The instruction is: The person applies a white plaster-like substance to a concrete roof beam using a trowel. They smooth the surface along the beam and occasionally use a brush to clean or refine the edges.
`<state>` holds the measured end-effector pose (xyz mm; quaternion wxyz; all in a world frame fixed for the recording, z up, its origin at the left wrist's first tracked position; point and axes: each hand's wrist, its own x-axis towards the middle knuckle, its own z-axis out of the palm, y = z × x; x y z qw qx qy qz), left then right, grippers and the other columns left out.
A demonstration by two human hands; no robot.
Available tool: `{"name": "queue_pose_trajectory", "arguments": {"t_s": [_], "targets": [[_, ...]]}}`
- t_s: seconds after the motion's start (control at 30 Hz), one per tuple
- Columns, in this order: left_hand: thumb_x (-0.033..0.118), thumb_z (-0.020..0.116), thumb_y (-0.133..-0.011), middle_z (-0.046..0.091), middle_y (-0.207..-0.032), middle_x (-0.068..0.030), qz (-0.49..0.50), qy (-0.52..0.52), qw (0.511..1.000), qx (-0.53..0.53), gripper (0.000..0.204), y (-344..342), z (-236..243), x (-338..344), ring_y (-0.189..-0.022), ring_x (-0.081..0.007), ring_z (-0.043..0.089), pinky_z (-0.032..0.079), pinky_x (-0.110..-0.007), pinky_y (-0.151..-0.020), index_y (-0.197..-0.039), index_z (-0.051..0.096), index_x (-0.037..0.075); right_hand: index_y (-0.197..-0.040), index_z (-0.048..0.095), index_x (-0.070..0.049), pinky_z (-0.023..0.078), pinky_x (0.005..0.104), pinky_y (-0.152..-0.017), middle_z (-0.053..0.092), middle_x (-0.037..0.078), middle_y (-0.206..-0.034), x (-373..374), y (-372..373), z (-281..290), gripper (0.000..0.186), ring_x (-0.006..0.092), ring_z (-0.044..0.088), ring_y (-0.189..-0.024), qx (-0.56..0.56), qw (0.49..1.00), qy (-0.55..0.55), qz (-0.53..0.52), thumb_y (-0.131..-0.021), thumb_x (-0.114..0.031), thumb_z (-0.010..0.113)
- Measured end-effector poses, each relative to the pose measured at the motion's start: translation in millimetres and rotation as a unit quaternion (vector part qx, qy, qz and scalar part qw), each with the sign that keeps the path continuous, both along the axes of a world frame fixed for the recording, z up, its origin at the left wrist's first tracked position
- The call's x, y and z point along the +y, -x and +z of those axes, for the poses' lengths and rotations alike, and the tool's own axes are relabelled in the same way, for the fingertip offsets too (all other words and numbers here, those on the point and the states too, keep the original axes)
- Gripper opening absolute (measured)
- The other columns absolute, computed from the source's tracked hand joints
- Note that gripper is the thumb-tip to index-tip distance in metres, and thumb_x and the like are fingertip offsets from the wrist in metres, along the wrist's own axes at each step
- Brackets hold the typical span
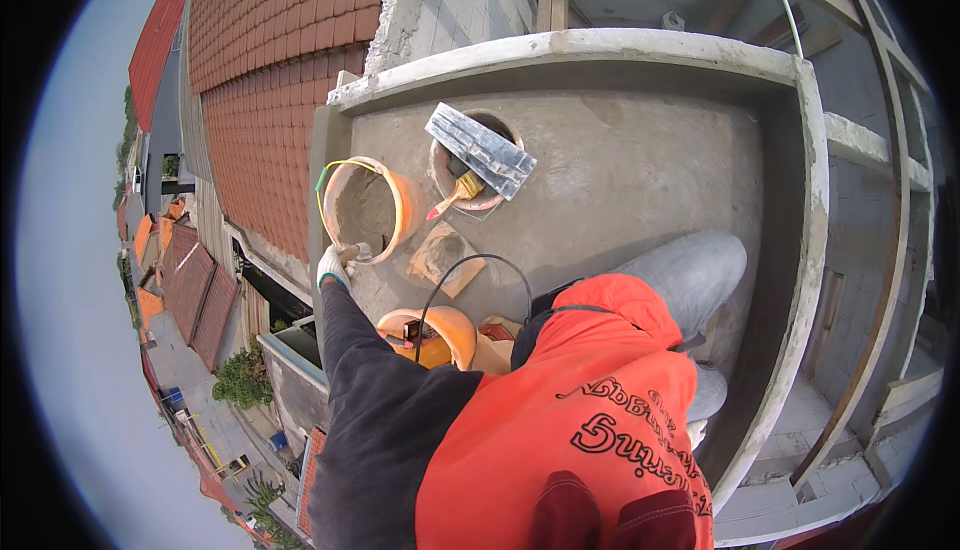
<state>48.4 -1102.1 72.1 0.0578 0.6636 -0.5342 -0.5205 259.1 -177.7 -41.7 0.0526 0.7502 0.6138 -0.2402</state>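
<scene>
My left hand (pixel 337 263), in a white knit glove, closes on the near left rim of an orange bucket (pixel 408 202), where its yellow-green handle comes down. Grey mortar or cement mix (pixel 366 208) lies inside the bucket. To its right stands a second round bucket (pixel 440 172) with a long grey metal-faced float (pixel 482 150) across its top. A paint brush (pixel 460 193) with yellow bristles and a red handle rests against that bucket. Only a small white patch (pixel 697 435) beyond my torso may be my gloved right hand; its fingers are hidden.
A square board (pixel 447 258) with a grey smear lies near the buckets. Close to me is another orange bucket (pixel 445 328) with tools, under a black arched handle or cable (pixel 480 258). A low concrete wall (pixel 580 45) borders the grey floor. Roof tiles (pixel 265 140) slope away at left.
</scene>
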Motion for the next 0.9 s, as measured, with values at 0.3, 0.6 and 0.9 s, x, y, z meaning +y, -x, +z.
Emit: {"name": "queue_pose_trajectory", "arguments": {"t_s": [0.3,0.6,0.9], "targets": [[0.034,0.064,-0.097,0.067,-0.087,-0.0083,-0.005,0.053,0.998,-0.044,0.035,0.0,96.4,41.7,-0.065,-0.0242,0.064,0.058,-0.050,-0.070,-0.122,0.072,0.012,-0.168,0.044,-0.002,0.048,0.0476,-0.122,0.055,0.022,-0.166,-16.5,-1.7,-16.0,0.083,0.0386,0.059,-0.146,0.051,0.998,0.042,-0.022,-0.112,-0.063,0.046],[0.038,0.064,-0.092,0.079,-0.107,-0.0312,-0.362,0.319,0.839,-0.251,0.047,-31.6,-74.8,108.7,-0.109,-0.0489,0.076,0.059,-0.055,-0.093,-0.113,0.077,-0.002,-0.168,0.043,0.001,0.047,0.0462,-0.122,0.055,0.022,-0.165,-47.5,-1.3,-24.9,0.082,0.0373,0.060,-0.145,0.205,0.968,0.048,-0.140,-0.114,-0.061,0.045],[0.028,0.076,-0.087,0.071,-0.080,-0.0061,-0.311,-0.087,0.928,-0.187,0.014,30.4,-115.3,113.4,-0.093,-0.0302,0.078,0.056,-0.044,-0.082,-0.082,0.071,0.015,-0.169,0.039,0.007,0.040,0.0401,-0.126,0.051,0.023,-0.169,-57.2,-13.6,-59.6,0.089,0.0352,0.056,-0.150,0.264,0.942,0.019,-0.208,-0.113,-0.062,0.048]]}}
